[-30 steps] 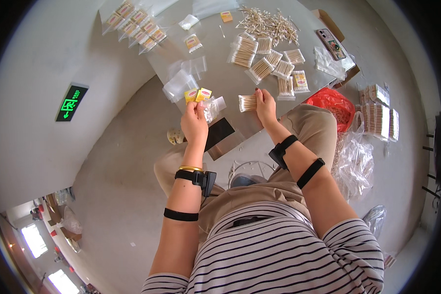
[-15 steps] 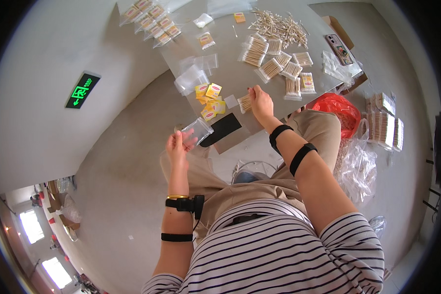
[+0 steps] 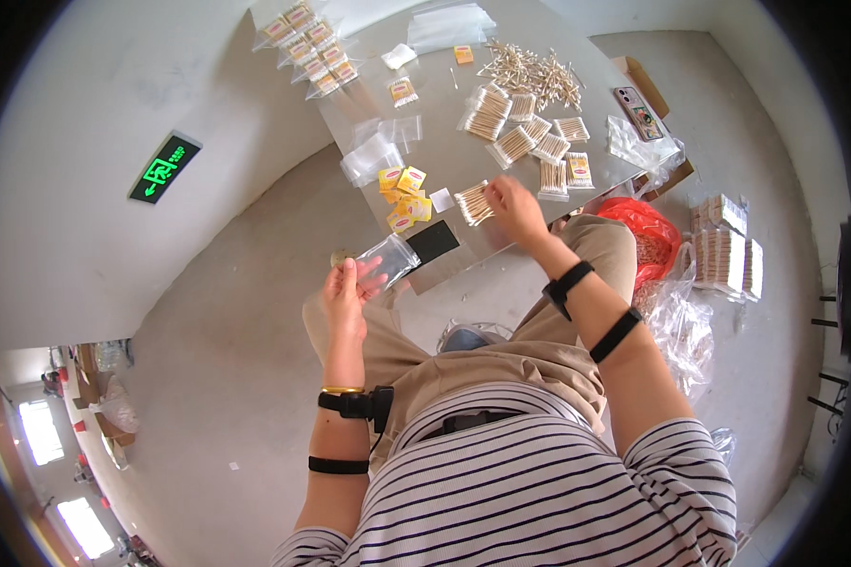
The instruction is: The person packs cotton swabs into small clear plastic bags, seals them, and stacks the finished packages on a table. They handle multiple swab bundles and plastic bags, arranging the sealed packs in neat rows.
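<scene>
My left hand (image 3: 345, 295) pinches a clear plastic zip bag (image 3: 390, 262) between thumb and fingers, low at the table's near edge. Nothing shows inside the bag. Over the near part of the table, my right hand (image 3: 518, 210) has curled fingers at the right end of a small bundle of cotton swabs (image 3: 474, 203). Those fingertips are partly hidden. A black pad (image 3: 433, 243) lies just beyond the bag. Left of the swabs are a small white square (image 3: 442, 199) and several yellow cards (image 3: 408, 208).
Bagged swab bundles (image 3: 513, 146) and a loose swab heap (image 3: 536, 76) lie farther back. Empty clear bags (image 3: 373, 158) are at the left, a phone (image 3: 639, 113) at the right edge. A red bag (image 3: 641, 236) and stacked swab packs (image 3: 720, 257) stand beyond the table's right side.
My right hand has shifted slightly right, showing more of the swab bundle, which looks more spread out. My left hand still holds the clear bag. The whole view has tilted a little.
</scene>
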A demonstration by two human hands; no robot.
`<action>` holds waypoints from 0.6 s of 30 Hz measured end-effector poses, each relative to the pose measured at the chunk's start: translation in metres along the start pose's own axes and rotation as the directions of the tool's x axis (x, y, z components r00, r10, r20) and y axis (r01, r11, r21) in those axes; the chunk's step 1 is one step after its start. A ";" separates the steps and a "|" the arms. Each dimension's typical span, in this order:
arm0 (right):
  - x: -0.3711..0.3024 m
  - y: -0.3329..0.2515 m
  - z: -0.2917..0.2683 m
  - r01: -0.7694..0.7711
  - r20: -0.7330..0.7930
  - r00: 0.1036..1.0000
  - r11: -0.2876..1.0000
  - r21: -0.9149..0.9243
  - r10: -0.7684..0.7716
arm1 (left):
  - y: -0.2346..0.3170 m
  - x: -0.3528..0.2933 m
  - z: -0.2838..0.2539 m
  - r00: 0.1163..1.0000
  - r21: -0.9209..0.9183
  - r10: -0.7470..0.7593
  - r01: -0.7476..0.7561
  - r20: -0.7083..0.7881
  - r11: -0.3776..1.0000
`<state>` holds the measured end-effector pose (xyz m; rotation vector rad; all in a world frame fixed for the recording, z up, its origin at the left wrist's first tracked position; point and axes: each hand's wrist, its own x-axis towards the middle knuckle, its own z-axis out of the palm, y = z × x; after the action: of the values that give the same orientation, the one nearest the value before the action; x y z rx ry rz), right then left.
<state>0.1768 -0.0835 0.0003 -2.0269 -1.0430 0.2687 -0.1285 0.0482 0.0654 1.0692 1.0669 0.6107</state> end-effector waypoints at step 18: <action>-0.070 -0.103 0.007 -0.660 0.722 0.692 0.422 0.622 0.019 | 0.009 -0.044 -0.004 0.976 -0.052 0.092 -0.083 0.200 0.995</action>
<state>0.0686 -0.0996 0.0611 -1.1332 -0.5374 1.5079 -0.1484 0.0171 0.0907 1.1194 0.8304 0.5795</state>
